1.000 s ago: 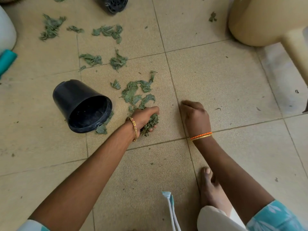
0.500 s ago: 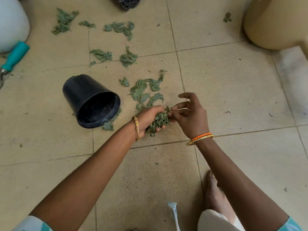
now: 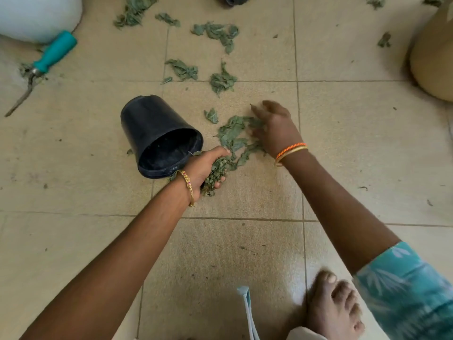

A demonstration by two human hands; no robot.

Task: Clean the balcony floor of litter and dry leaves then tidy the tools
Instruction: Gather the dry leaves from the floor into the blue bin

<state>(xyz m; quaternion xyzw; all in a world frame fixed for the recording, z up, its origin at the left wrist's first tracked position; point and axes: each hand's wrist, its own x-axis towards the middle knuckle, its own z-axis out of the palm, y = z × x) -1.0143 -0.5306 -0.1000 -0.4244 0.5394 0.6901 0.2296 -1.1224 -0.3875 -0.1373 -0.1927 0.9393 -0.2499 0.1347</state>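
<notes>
Head view looks down on a tiled floor (image 3: 343,148). Left hand (image 3: 204,166) is curled round a wad of leaves (image 3: 215,174), which bulges out between thumb and fingers and touches the floor beneath the palm. Just left of that hand, touching or nearly touching its knuckles, a black pot (image 3: 159,136) lies on its side with its mouth toward the hand. A gold bangle (image 3: 187,186) sits on that wrist.

Right hand (image 3: 275,126) is just beyond and to the right of the left one, fingers spread and fairly straight, palm down on a loose pile (image 3: 232,133) of green leaves; it is blurred, so whether the fingertips pinch any leaf cannot be told. The pile runs from under this hand back to the wad in the left hand. Orange and gold bangles (image 3: 290,152) ring the right wrist.

More leaf clumps (image 3: 221,81) lie farther out beyond both hands. Well off to the left of the pot, a teal-handled tool (image 3: 49,58) lies beside a white pot (image 3: 39,15). A beige pot (image 3: 434,62) stands far right. A bare foot (image 3: 333,307) shows close under the right arm.
</notes>
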